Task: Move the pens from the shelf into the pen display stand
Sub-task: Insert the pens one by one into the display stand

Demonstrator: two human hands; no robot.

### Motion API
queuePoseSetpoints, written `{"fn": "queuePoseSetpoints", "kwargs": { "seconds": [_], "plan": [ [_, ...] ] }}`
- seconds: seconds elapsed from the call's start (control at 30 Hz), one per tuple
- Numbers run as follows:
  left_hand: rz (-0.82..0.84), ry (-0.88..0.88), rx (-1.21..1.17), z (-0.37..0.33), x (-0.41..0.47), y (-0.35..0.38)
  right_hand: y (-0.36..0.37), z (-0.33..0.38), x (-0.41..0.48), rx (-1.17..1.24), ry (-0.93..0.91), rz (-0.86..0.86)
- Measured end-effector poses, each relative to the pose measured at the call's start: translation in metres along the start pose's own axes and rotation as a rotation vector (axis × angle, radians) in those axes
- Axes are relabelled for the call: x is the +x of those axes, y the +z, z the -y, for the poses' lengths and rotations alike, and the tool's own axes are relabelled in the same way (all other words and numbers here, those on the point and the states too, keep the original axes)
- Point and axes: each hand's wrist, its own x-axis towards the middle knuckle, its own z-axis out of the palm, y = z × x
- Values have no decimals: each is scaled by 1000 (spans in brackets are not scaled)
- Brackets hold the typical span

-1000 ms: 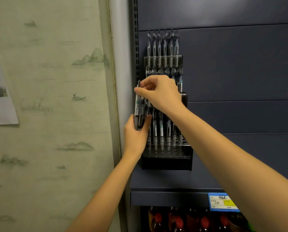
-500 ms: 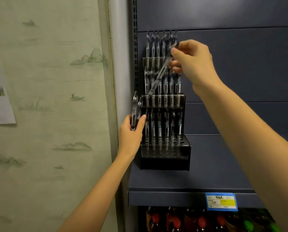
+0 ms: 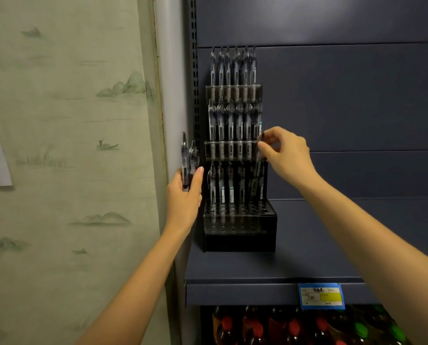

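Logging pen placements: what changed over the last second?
The right hand pinched one pen from the spare pens in the left hand, raised it to the top tier, then lowered it to the lower right column of the display stand. The left hand's grip and the stand stayed unchanged.

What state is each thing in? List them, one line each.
Black tiered pen display stand: upright on the shelf, pens in all three tiers.
Clear pen at its right edge: tilted, pinched by the right hand.
Bundle of clear pens: upright, gripped by the left hand.
Blue and yellow price label: fixed on the shelf edge.
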Motion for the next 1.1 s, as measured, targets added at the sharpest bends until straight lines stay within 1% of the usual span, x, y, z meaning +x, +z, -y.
{"fn": "queuePoseSetpoints", "kwargs": {
  "seconds": [0.23, 0.43, 0.73, 0.8, 0.87, 0.97, 1.1],
  "plan": [
    [0, 3, -2, 0, 1, 0, 13, -12, -9, -30, 30, 8],
    [8, -3, 1, -1, 2, -1, 31, -25, -22, -67, 44, 81],
    [6, 6, 5, -3, 3, -3, 34, -24, -21, -103, 44, 42],
    [11, 13, 10, -5, 3, -3, 31, -18, -19, -112, 14, 1],
    [10, 18, 12, -6, 4, -2, 28, -10, -16, -62, -32, -16],
    [12, 22, 15, -8, 5, 1, 26, 9, -12, 86, -116, 35],
    [29, 22, 16, -11, 5, 7, 25, 38, -8, 180, -258, 90]
  ]
}}
